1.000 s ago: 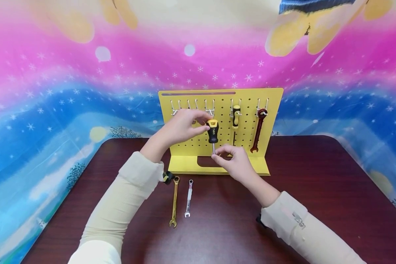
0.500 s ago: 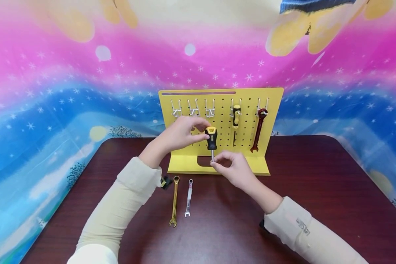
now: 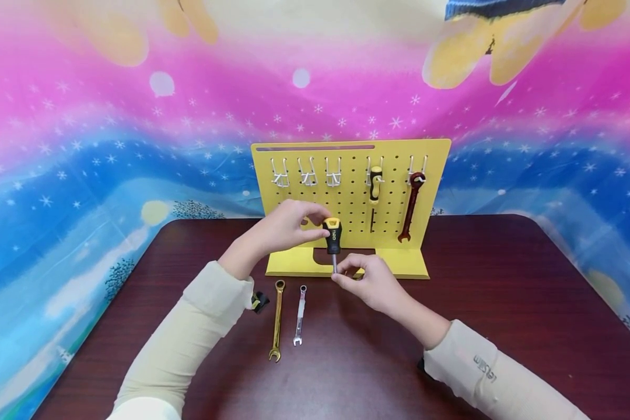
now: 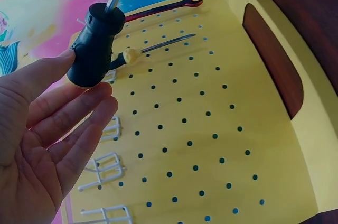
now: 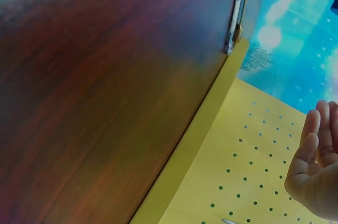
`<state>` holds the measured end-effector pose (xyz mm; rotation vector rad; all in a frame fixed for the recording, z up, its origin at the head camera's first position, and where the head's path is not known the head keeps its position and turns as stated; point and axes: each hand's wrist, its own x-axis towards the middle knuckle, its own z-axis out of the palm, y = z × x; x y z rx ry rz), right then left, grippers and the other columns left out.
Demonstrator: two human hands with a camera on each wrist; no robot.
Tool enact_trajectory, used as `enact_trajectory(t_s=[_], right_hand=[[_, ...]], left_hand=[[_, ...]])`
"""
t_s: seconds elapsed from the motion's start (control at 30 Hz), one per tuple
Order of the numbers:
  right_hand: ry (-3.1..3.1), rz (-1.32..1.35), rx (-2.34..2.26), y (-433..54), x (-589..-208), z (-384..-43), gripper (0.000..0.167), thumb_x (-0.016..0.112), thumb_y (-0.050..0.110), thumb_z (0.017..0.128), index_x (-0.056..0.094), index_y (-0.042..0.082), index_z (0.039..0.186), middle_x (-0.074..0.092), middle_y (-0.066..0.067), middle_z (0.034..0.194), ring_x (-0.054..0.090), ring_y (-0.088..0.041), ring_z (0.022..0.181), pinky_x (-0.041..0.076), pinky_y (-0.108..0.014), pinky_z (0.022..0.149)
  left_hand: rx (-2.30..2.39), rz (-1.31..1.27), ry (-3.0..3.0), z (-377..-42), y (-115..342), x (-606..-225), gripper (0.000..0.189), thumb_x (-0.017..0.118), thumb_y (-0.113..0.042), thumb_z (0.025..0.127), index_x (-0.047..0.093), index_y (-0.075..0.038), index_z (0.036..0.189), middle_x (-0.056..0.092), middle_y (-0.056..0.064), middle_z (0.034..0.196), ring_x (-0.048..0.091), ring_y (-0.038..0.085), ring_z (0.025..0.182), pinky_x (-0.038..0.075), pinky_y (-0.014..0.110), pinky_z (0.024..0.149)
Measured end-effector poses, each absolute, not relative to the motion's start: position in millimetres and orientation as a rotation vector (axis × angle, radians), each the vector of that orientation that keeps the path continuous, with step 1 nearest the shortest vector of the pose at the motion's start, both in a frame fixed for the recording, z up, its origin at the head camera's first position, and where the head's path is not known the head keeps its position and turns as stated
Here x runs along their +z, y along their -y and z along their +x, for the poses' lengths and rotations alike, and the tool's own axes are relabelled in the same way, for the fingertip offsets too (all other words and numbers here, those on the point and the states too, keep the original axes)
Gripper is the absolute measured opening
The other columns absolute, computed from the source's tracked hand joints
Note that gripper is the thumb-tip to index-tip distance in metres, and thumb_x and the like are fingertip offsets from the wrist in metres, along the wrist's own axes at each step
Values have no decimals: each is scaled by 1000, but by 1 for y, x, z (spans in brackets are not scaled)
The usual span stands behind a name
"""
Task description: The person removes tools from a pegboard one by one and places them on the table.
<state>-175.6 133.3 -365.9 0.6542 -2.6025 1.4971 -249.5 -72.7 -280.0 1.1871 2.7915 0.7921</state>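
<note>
The fingers of the left hand [image 3: 294, 226] are curled only partway, thumb and fingertips pinching the handle of a black-and-yellow screwdriver [image 3: 333, 238] near its yellow end. Thumb and forefinger of the right hand [image 3: 371, 284] pinch low on the shaft; its tip is hidden there. The screwdriver is thus near upright in the air, handle uppermost, just in front of the pegboard [image 3: 391, 227]. This two-ended hold probably keeps it steady and sets its angle, and the light grip leaves most of the handle uncovered.

On the board, three white hooks [image 3: 307, 179] at the left carry nothing, while a second screwdriver [image 3: 375, 185] and a red wrench [image 3: 412, 207] hang further right, perhaps spaced so that each has its own place. A gold wrench [image 3: 277, 321] and a silver wrench [image 3: 300, 312] lie side by side on the desk [image 3: 504, 315], near the board's foot.

Against the picture from a second ago, both hands and the screwdriver are lower, and the left hooks, partly covered then, now show fully. The hanging tools and both loose wrenches have not shifted.
</note>
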Motion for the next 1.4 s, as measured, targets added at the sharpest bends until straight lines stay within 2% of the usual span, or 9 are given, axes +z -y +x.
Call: enact_trajectory(t_s=[0.23,0.53,0.77,1.13,1.4], right_hand=[[2642,689,1540,-134,-374,-171,5,73,7,88,73,2,86,68,-4,78,58,-8,71,53,-22,65],[2734,682,1526,-135,-383,-165,8,72,9,88,71,3,83,67,-4,76,57,-9,65,48,-20,59],[2770,701,1495,-135,-392,-161,9,73,11,87,71,5,80,66,0,74,55,-8,66,48,-20,60],[2809,746,1482,-131,-400,-158,11,73,12,87,71,6,78,66,2,72,52,-3,64,46,-19,60],[2854,767,1499,-129,-406,-158,10,73,11,86,71,6,77,65,3,70,48,-1,57,43,-19,51]], left_hand=[[770,1213,-2764,-248,73,-291,28,72,-23,93,70,-9,117,75,4,105,69,17,101,55,40,93],[728,1202,-2728,-245,72,-308,30,70,-24,94,70,-7,119,76,3,101,70,16,99,56,39,93],[725,1226,-2686,-245,72,-322,27,70,-24,94,71,-7,115,76,0,94,68,11,89,57,38,87],[727,1186,-2672,-243,78,-337,29,70,-23,93,71,-6,117,77,3,100,71,14,93,57,40,88],[725,1190,-2646,-245,80,-349,28,70,-25,93,72,-8,115,76,2,97,69,13,92,56,42,89]])
